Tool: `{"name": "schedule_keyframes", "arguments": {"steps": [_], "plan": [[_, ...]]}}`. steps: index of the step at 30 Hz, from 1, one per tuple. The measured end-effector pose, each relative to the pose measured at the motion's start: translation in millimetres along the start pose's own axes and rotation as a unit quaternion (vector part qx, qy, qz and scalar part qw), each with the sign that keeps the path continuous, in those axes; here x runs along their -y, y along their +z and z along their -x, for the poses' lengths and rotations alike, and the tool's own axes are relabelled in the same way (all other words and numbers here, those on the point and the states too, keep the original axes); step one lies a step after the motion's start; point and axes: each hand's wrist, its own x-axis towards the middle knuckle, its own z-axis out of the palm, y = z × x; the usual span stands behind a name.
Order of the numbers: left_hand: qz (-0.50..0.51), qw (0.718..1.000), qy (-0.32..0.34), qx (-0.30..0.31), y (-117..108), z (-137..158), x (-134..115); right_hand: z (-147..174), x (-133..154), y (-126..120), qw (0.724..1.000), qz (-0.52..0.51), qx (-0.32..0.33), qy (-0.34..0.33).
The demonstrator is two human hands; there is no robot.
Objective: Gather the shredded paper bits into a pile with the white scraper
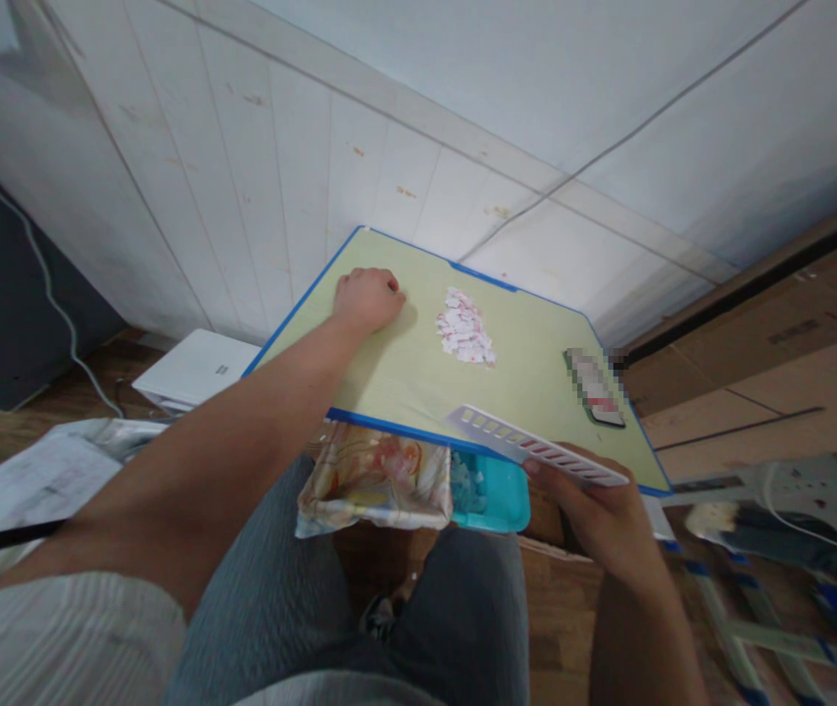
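Observation:
My right hand (602, 510) grips a thin white plastic strip with a row of slots (528, 443) at its right end, thumb on the near side. The strip is tilted over the front edge of the yellow-green table (389, 382) with blue edging. On the left part of the tabletop rests my left hand (369, 299), fingers curled in; whatever is inside them, if anything, is hidden. To its right lies a loose heap of small white paper-like pieces with reddish marks (465, 328).
A phone (595, 387), partly blurred out, lies at the table's right. Below the front edge are a patterned lined box (381, 471) and a turquoise container (496, 490) with bluish bits. Cardboard boxes (778, 343) stand right; a white box (198, 368) and papers lie left.

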Motion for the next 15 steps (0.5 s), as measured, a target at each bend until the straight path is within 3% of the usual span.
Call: {"name": "schedule_keyframes", "arguments": {"steps": [6,15], "plan": [[0.025,1.000,-0.001,-0.006,-0.4,1.2,0.2,-3.8,-9.2,-9.3,0.998,0.034,-0.043,-0.025],[0.010,1.000,0.001,-0.004,-0.3,1.0,-0.6,5.1,-2.8,-6.0,1.000,0.004,0.001,-0.013]]}}
